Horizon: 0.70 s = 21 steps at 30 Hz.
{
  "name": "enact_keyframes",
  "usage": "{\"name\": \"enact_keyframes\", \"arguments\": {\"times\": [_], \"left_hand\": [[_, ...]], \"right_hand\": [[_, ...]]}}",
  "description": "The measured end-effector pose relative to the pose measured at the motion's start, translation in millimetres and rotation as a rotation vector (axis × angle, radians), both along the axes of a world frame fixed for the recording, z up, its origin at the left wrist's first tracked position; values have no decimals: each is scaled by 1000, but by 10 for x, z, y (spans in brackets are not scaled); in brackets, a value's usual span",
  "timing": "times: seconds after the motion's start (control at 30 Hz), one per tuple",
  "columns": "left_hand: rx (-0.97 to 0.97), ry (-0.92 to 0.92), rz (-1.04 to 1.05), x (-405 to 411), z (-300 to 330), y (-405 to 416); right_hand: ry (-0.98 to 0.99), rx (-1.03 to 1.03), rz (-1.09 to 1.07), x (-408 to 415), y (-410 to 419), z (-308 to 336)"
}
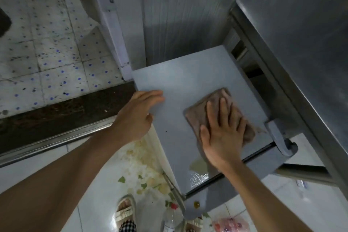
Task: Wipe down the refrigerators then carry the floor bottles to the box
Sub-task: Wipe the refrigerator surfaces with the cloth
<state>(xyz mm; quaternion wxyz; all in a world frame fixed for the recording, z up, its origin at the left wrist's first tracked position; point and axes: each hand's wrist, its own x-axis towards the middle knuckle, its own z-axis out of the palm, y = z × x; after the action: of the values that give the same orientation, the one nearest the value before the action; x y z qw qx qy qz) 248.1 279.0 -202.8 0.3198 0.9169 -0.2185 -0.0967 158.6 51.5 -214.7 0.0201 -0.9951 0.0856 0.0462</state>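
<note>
Evidently the wiping is underway: the right hand presses flat on the brown cloth atop the small refrigerator; the left hand, fingers straight, rests on its nine-o'clock edge; a floor bottle at six o'clock awaits carrying; no box shows.

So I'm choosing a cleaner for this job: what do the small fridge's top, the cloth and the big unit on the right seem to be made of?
The fridge top looks like painted metal or plastic, matte blue-grey with a wet sheen near its front edge. The cloth under the right hand looks like soft brownish terry or microfibre, with a fuzzy nap. The big unit appears to be brushed stainless steel, with dull streaky reflections.
</note>
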Motion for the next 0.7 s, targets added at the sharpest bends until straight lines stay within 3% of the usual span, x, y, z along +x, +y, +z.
{"name": "enact_keyframes", "arguments": {"times": [0.13,0.4,0.7], "left_hand": [[-98,12,93,-43,101,185],[7,-22,100,32,266,535],[-18,-6,-45,-118,321,336]], "right_hand": [[-13,63,34,-84,650,-9],[68,49,102,909,1259,-26],[-24,19,281,-633,1082,-2]]}}
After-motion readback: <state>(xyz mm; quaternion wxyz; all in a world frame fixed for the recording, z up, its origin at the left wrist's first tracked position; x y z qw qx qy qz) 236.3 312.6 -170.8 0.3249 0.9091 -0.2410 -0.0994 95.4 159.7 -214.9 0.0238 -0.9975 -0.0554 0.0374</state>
